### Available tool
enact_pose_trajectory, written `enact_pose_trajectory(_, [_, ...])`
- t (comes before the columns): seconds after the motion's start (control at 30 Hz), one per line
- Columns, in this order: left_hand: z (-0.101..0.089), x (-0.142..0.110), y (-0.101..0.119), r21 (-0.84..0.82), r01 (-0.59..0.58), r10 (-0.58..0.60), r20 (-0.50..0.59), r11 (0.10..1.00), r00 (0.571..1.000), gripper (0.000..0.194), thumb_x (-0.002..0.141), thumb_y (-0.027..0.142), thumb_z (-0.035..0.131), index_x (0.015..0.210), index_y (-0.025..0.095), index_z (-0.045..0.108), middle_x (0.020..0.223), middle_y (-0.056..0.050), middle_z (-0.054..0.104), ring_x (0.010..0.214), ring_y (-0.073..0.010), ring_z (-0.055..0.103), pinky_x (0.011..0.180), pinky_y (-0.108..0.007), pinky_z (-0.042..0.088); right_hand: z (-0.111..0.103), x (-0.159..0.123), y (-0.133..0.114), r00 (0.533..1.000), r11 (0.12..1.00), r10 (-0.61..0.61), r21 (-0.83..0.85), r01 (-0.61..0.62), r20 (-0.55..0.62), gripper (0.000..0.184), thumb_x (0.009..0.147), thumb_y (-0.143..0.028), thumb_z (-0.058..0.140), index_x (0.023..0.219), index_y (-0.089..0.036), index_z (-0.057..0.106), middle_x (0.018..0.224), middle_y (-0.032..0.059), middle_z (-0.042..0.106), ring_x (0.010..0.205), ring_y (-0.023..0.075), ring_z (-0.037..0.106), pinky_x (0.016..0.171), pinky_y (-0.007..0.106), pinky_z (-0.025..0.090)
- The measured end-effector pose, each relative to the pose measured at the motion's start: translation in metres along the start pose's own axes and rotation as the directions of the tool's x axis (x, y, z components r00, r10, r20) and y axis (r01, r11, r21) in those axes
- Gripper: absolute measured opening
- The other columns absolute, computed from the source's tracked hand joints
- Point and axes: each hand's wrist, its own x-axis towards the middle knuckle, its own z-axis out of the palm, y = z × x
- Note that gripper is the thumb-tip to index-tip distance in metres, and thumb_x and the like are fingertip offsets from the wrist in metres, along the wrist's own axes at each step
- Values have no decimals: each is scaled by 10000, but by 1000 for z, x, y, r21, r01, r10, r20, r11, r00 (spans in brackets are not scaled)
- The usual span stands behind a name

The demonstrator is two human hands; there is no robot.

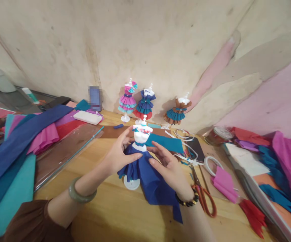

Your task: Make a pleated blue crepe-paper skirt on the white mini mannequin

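A small white dress form (pixel 140 135) stands upright on a round base (pixel 131 183) in front of me, with bits of coloured paper round its bust and a blue band at the waist. Dark blue crepe paper is gathered into a skirt (pixel 131 169) on its left side. From there a loose length of the blue crepe paper (pixel 158 186) trails to the right onto the table. My left hand (pixel 122 151) wraps the form's waist, thumb pressed on the gathers, some fingers hidden behind. My right hand (pixel 167 163) holds the paper by the waist between curved fingers and thumb.
Orange-handled scissors (pixel 203 195) lie right of my hand, near a white tape roll (pixel 213 165). Several dressed forms, one in pink and blue (pixel 127 101), stand by the wall. Crepe paper sheets (pixel 22 148) cover the left; a tray of scraps (pixel 258 188) sits right.
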Motion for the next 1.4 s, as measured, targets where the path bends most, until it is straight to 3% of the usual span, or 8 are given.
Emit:
enact_pose_trajectory(0.13, [2,-1,3,19,-23,23,26,1000,999,981,741,234,825,1542,190,258,1272,-147,676,1186,-283,640,1050,-418,453,0,13,-8,998,993,-69,-94,69,7,464,847,-427,732,1269,-253,654,1221,82,731,1173,254,660,1086,453,463])
enact_pose_trajectory(0.27, [1,-1,5,25,-32,31,42,999,999,982,746,221,820,1546,196,251,1247,-139,688,1169,-281,650,1051,-421,456,-3,15,-21,996,970,-92,-224,91,2,328,819,-372,740,1117,-235,737,973,52,761,951,231,706,933,398,535])
enact_pose_trajectory(0.4, [-1,-1,4,7,-8,8,39,1000,999,1057,730,235,844,1569,209,202,1224,-127,692,1135,-267,659,1035,-405,467,-7,10,-29,995,942,-97,-322,91,-1,146,809,-350,738,891,-231,750,883,40,750,852,214,690,818,348,538])
enact_pose_trajectory(0.5, [-2,0,3,-9,3,-3,66,1000,998,1054,737,248,845,1570,203,201,1227,-134,687,1123,-263,658,1004,-380,480,-8,7,-32,998,935,-69,-350,63,-4,147,804,-363,736,800,-218,714,828,33,746,792,207,681,765,329,526])
enact_pose_trajectory(0.7, [-6,0,6,-7,0,2,169,1000,986,929,783,273,812,1547,200,289,1217,-139,686,1135,-272,644,989,-381,481,-7,4,-43,994,939,-92,-327,108,63,143,861,-350,689,875,-222,752,885,43,778,820,209,706,775,324,533])
enact_pose_trajectory(0.83, [-6,-1,6,9,13,-14,141,1000,990,932,768,287,826,1542,209,313,1195,-133,690,1128,-281,642,989,-398,481,-4,1,-48,986,927,-124,-343,154,108,121,887,-302,672,895,-234,772,894,45,791,838,211,720,800,333,542])
enact_pose_trajectory(1.07, [-7,-3,8,-7,42,-41,105,999,994,957,736,312,850,1533,209,331,1173,-130,690,1125,-283,646,998,-396,472,3,-3,-52,969,908,-232,-337,249,91,127,901,-283,675,880,-232,789,784,37,744,730,182,684,678,293,527])
enact_pose_trajectory(1.4, [-10,-3,14,38,49,-51,76,998,996,915,774,299,812,1526,213,297,1199,-107,717,1153,-253,654,1065,-382,441,11,-3,-49,972,917,-226,-321,236,70,168,939,-291,636,962,-237,794,839,41,738,792,179,686,752,305,537])
